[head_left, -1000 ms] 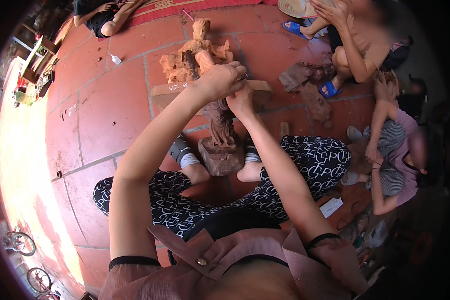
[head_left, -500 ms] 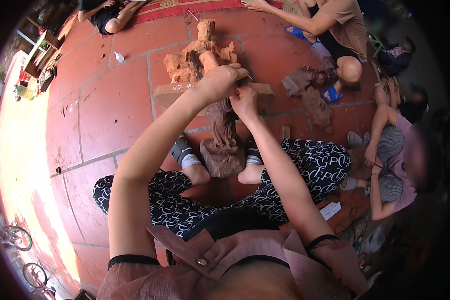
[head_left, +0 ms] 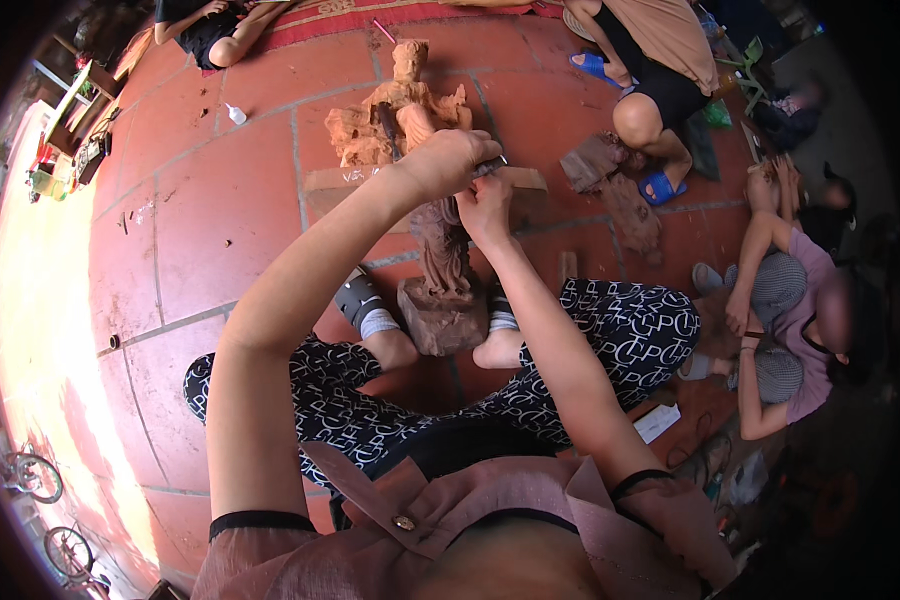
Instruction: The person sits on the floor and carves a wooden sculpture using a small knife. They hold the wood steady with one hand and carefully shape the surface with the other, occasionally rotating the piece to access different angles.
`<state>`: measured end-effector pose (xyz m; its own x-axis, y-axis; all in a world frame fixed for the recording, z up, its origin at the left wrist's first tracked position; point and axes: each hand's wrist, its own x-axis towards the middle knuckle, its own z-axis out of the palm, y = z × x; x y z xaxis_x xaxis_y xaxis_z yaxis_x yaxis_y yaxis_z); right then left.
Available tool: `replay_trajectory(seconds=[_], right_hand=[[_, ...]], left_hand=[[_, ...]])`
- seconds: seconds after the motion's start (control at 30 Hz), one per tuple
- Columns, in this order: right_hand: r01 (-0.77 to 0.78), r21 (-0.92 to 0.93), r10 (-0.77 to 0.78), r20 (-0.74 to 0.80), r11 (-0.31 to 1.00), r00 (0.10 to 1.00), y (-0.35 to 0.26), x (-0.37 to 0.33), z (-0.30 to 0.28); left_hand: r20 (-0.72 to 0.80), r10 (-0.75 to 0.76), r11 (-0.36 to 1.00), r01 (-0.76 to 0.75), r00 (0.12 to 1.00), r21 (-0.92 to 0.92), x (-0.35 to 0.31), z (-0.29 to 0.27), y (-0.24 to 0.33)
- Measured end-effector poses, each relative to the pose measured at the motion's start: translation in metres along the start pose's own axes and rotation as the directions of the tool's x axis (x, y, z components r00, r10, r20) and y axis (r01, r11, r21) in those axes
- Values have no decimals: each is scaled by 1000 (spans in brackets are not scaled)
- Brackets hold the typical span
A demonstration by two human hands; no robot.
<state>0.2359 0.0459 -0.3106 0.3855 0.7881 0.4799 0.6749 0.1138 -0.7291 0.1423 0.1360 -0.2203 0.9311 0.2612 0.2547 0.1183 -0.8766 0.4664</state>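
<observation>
A dark reddish-brown carved statue (head_left: pixel 442 250) stands upright on its rough block base between my feet. Both hands are at its upper end and cover that part. My left hand (head_left: pixel 444 164) is bent over the top, its fingers closed round a small dark piece whose kind I cannot make out. Just below it, my right hand (head_left: pixel 486 208) is closed against the same spot; what its fingers grip is hidden. Right behind my hands sits a lighter orange-brown carved figure (head_left: pixel 408 95) on a wide wooden base (head_left: pixel 328 188), with a dark slim tool (head_left: pixel 387 130) in front of it.
Dark carved pieces (head_left: pixel 638 215) lie on the tiled floor (head_left: pixel 210 220) at right, near a person in blue sandals (head_left: pixel 660 188). Another person (head_left: pixel 770 290) sits close on my right. A white bottle (head_left: pixel 236 114) stands far left; a red mat (head_left: pixel 320 22) lies at the back.
The person at the far right has leaned forward and moved their arms. My hands have shifted only slightly at the statue's top, still close together.
</observation>
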Motion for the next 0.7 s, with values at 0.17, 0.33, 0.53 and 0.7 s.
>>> replay_trajectory(seconds=[0.17, 0.33, 0.53, 0.7], right_hand=[[7, 25, -8, 39, 1000, 999, 3, 0, 1], [-64, 5, 63, 103, 998, 993, 1, 1, -3], [-14, -33, 19, 148, 999, 989, 9, 3, -4], [-118, 78, 105, 159, 990, 982, -6, 7, -9]], left_hand=[[3, 15, 1000, -15, 1000, 27, -9, 1, 2], [23, 10, 1000, -10, 1000, 6, -6, -3, 6], [6, 0, 999, 0, 1000, 32, -4, 2, 0], [7, -8, 1000, 8, 1000, 16, -9, -9, 10]])
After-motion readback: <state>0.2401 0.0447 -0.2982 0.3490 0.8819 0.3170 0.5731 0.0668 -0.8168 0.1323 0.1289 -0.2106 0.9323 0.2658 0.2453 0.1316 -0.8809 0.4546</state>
